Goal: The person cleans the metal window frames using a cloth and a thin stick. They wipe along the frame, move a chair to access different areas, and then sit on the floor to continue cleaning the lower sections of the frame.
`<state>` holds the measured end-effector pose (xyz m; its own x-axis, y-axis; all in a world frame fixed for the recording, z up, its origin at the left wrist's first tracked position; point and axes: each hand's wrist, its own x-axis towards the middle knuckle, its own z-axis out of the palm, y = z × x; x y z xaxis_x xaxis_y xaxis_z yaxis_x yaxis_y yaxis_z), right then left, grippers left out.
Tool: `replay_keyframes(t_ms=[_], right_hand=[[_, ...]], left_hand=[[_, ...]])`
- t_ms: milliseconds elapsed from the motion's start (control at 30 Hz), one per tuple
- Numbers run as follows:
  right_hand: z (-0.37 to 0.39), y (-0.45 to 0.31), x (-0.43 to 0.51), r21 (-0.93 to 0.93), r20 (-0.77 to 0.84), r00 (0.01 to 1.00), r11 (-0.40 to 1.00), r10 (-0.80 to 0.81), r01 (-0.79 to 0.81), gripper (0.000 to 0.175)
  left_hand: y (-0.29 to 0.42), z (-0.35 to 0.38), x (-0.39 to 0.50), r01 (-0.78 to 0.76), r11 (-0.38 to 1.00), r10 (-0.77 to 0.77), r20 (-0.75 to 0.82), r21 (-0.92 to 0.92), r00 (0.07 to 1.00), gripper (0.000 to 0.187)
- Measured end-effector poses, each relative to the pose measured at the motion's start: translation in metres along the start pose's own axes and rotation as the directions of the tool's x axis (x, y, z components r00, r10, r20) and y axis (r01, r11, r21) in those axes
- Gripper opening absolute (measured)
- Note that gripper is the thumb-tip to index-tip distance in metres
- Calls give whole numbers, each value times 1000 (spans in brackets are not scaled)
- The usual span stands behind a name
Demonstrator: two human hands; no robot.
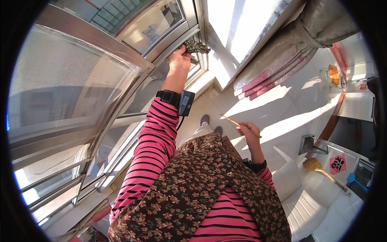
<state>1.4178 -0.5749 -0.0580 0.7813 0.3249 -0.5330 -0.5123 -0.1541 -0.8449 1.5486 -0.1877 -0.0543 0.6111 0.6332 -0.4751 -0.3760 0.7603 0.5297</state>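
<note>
My left hand point(180, 61) is raised to the window and grips a bunched cloth point(196, 47) with a black-and-pale pattern. The cloth is at the window pane beside the metal window frame point(170, 45); whether it presses on the glass I cannot tell. Lower down, my right hand point(250, 132) holds a thin wooden stick point(231, 119) in front of my body. Its narrow, dark-tipped end points up and left over the floor.
A tied-back curtain point(272, 68) hangs right of the window. A white chair point(305, 205) stands at lower right, near a straw hand broom point(313, 165) and a blue fly swatter point(355, 180). Sunlight falls across the tiled floor point(269, 106). An insect screen point(69, 81) covers the left side.
</note>
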Motion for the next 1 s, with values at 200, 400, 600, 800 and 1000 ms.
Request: replay_keyframes(t_ms=[200, 400, 600, 800, 1000], right_hand=[[29, 8, -32, 33, -26, 998, 998, -52, 53, 21], [40, 6, -32, 17, -27, 997, 997, -78, 79, 20], [39, -11, -28, 7, -94, 991, 995, -96, 97, 21], [23, -16, -36, -39, -134, 981, 990, -141, 136, 23], [10, -11, -23, -7, -124, 986, 994, -110, 110, 23]], left_hand=[[-13, 27, 9, 65, 997, -65, 3, -28, 998, 20], [-24, 43, 13, 64, 998, -64, -95, -2, 993, 17], [-28, 5, 32, 76, 996, -81, -130, -38, 988, 21], [26, -106, 15, 115, 988, -93, -186, 107, 978, 19], [61, -173, -29, 75, 681, -87, -22, 728, 996, 11]])
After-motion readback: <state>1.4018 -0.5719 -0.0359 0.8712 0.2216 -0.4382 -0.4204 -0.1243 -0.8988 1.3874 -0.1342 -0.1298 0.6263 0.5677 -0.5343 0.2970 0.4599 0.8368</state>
